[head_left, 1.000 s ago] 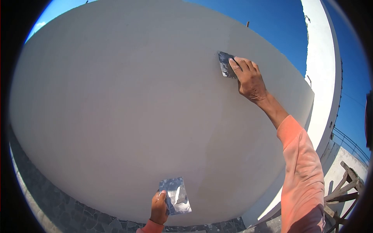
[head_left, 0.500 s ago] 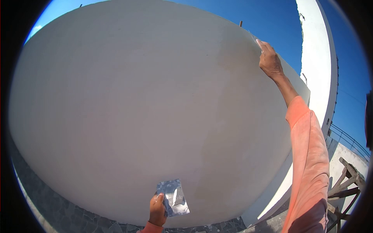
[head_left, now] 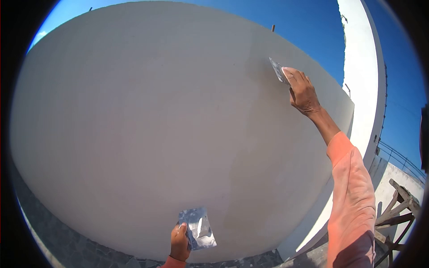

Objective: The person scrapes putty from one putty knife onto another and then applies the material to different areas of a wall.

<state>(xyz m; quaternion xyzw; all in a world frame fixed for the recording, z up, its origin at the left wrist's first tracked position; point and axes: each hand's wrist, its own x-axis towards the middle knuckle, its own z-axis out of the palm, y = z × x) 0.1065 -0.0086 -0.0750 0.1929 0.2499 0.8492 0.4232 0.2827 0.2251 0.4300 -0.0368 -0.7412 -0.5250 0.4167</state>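
Note:
A broad pale grey plastered wall (head_left: 147,125) fills the view, with a darker, damp-looking band (head_left: 257,152) down its right part. High on the right, my right hand (head_left: 304,91) is closed around a metal putty knife (head_left: 278,70), whose blade lies against or very near the wall. Low in the middle, my left hand (head_left: 180,241) grips a flat, shiny metal plate (head_left: 199,228) with white paste on its face. The thumb lies over the plate's near edge. How the fingers hold it from behind is hidden.
At right rises a white pillar (head_left: 364,58), with a metal railing (head_left: 402,161) beyond. A wooden trestle (head_left: 397,210) stands at the lower right. Dark stone paving (head_left: 76,241) runs along the wall's foot. A short stub (head_left: 273,28) sticks up above the wall's top.
My right hand has come down and left from the wall's top edge, and the putty knife's blade now shows more fully. My left hand with the plate has barely moved.

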